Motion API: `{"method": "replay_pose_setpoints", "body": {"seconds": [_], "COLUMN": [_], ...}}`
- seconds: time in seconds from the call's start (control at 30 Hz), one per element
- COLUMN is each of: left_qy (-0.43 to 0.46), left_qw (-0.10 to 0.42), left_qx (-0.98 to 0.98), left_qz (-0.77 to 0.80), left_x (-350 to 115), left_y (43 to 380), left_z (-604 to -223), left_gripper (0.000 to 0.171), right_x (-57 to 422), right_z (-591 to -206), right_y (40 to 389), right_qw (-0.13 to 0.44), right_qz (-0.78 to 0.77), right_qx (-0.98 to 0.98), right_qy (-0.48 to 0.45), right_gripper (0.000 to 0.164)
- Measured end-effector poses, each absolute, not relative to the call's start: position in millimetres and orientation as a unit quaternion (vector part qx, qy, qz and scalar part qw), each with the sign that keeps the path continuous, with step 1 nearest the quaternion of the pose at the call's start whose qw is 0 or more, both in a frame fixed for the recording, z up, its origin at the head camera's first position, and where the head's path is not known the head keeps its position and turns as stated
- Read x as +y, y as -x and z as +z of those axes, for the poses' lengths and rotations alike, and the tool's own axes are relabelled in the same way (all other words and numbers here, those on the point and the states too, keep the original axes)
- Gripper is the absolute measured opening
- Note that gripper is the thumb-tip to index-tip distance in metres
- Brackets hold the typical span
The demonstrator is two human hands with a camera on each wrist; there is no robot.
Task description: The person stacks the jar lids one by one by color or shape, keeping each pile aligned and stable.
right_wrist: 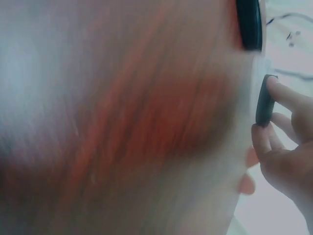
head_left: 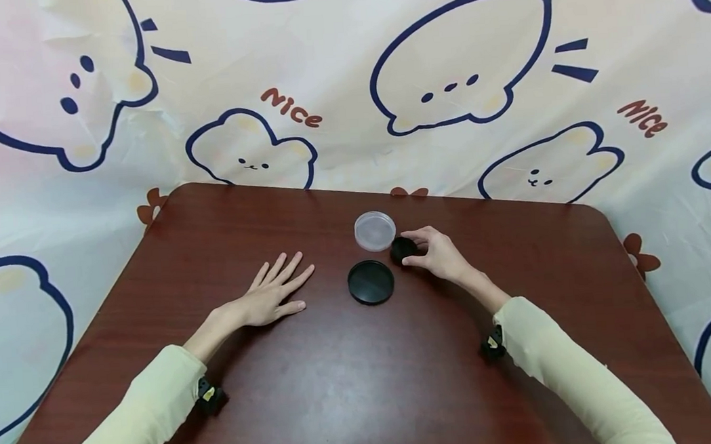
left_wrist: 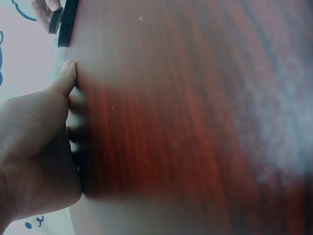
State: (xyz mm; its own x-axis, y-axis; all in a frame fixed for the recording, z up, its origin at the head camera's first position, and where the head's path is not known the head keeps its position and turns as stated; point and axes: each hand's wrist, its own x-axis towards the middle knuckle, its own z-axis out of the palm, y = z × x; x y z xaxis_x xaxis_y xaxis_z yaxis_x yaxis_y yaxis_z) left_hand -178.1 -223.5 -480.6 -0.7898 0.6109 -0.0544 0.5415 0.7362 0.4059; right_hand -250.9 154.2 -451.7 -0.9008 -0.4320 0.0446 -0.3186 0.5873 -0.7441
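My right hand point(head_left: 439, 254) pinches a small black disc point(head_left: 403, 249) between thumb and fingers, just right of the two larger round pieces. In the right wrist view this disc point(right_wrist: 265, 101) appears edge-on in the fingers. A clear, shallow round dish point(head_left: 375, 231) lies behind and to the left of it. Nearer to me is a black, shallow round dish point(head_left: 371, 282) with a raised rim. To the left of these, my left hand point(head_left: 268, 298) rests on the table with fingers spread, holding nothing. The left wrist view shows that hand point(left_wrist: 39, 147) along the tabletop.
The dark reddish-brown wooden table point(head_left: 341, 386) has rounded far corners and reflects light in front. Behind it hangs a pale cloth point(head_left: 345, 59) with cartoon outlines, reaching down past the table's far edge. A small black device point(head_left: 209, 396) sits at the left wrist.
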Motion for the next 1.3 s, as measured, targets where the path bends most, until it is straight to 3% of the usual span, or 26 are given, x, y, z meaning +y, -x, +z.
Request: {"method": "replay_pose_setpoints", "body": {"seconds": [0.57, 0.87, 1.3], "left_qy": [-0.309, -0.302, -0.305], "left_qw": [0.096, 0.102, 0.101], "left_qx": [0.928, 0.933, 0.933], "left_qz": [0.187, 0.168, 0.161], "left_x": [-226.1, -224.6, -223.2], "left_y": [175.2, 177.1, 178.9], "left_z": [-480.4, -483.7, -484.7], "left_gripper": [0.067, 0.067, 0.067], "right_x": [92.1, 87.0, 92.2], "right_z": [-444.6, -452.1, -450.7], "right_y": [211.5, 203.2, 201.0], "right_qw": [0.053, 0.012, 0.023], "right_qz": [-0.347, -0.251, -0.227], "right_qx": [0.886, 0.903, 0.908], "right_qy": [0.305, 0.349, 0.350], "right_gripper": [0.051, 0.053, 0.055]}}
